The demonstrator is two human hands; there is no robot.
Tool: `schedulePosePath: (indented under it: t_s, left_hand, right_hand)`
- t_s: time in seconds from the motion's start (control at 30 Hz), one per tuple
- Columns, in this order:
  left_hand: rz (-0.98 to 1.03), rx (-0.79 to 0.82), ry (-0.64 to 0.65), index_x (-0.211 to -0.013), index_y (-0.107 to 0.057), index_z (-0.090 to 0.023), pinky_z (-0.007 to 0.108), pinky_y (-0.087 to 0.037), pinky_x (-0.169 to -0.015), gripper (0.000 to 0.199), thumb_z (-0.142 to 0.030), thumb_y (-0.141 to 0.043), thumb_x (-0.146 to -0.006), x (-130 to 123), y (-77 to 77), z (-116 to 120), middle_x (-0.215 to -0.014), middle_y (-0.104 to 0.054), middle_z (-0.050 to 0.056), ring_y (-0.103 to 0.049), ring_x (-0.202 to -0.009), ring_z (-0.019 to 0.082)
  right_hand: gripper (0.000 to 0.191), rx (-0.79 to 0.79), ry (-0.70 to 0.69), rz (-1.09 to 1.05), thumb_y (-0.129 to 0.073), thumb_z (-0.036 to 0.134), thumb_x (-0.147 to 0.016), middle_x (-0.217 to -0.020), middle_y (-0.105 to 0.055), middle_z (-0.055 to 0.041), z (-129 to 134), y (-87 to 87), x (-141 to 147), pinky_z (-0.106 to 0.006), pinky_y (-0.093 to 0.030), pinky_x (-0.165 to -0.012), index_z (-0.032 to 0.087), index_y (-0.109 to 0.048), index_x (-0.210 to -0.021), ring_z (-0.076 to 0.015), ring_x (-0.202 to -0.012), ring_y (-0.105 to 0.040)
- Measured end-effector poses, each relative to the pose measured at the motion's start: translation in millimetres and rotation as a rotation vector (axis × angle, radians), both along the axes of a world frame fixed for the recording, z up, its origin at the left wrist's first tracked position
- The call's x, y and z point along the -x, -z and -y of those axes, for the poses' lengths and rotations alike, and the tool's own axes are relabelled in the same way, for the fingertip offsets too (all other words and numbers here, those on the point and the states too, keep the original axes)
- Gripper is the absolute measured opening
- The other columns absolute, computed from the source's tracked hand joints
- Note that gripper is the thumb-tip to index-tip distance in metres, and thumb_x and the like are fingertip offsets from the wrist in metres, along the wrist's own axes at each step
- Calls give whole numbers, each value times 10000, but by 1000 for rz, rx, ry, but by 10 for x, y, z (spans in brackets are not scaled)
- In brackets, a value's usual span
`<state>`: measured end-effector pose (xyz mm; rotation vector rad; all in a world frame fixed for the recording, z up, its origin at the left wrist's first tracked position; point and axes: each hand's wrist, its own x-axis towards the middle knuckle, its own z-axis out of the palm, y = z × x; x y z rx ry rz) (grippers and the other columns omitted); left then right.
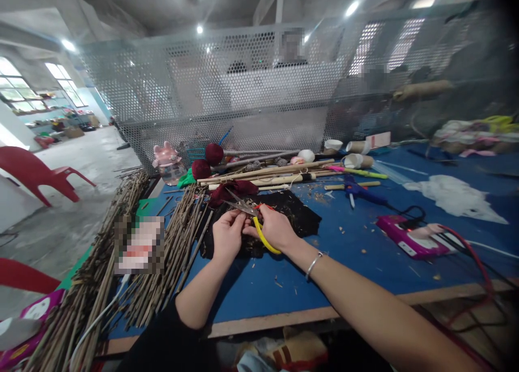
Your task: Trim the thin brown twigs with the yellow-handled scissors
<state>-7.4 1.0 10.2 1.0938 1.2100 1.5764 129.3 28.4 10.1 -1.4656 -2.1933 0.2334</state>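
Note:
Scissors point(263, 234) with yellow and red handles are in my right hand point(276, 228), their blades pointing up and left over a dark cloth point(302, 214). Beside them my left hand point(228, 232) has its fingers pinched together near the blades; what they hold, if anything, is too small to make out. Small plant scraps lie on the cloth under both hands. A dark red cloth point(239, 190) lies just beyond the blades.
Bundles of thin sticks point(178, 242) lie at the left. Behind are dark red balls point(214, 154) and wooden rods point(279, 171). A blue glue gun point(360, 191), a purple power strip point(409, 239) and white plastic point(458, 199) lie right. A perforated metal screen point(251, 107) stands behind.

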Motion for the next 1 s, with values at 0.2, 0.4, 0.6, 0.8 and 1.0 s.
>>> schedulePosePath:
  t_s: [0.2,0.4,0.6,0.8,1.0]
  left_hand:
    - [12,-11,-16,-819,-653,-119,242,-492,-622,249,-327,-658,-683,2,31,-25,-724,-677,50,-620,-632,134]
    - [113,25,5,-865,-654,-126,249,-504,-633,279,-330,-665,-676,-3,38,-49,-760,-685,53,-622,-641,129]
    - [137,62,5,-825,-651,-101,230,-490,-608,271,-327,-656,-676,-7,19,-44,-683,-661,43,-591,-587,102]
    - [110,64,44,-811,-654,-120,220,-481,-576,243,-325,-644,-681,8,20,-47,-698,-658,39,-589,-604,114]
    - [198,26,58,-886,-625,-129,213,-480,-602,287,-318,-664,-674,-12,34,-64,-775,-661,48,-603,-661,116]
  right_hand:
    - [471,29,17,9,-569,652,-675,-688,-628,-32,-47,57,3,-232,-305,-535,204,-517,-810,-185,-641,-607]
    - [433,47,-13,21,-535,637,-714,-678,-625,-35,-74,28,-34,-236,-291,-522,205,-533,-744,-175,-618,-592]
    - [522,0,-76,19,-584,648,-663,-811,-621,-49,-41,-24,-63,-235,-326,-570,193,-494,-902,-185,-727,-595]
    - [457,44,-76,3,-585,617,-692,-769,-612,-27,-18,-34,-50,-234,-311,-566,200,-498,-857,-170,-697,-589]
    - [409,71,-32,-27,-609,561,-706,-756,-627,-26,16,-62,0,-234,-294,-545,206,-524,-890,-184,-711,-608]
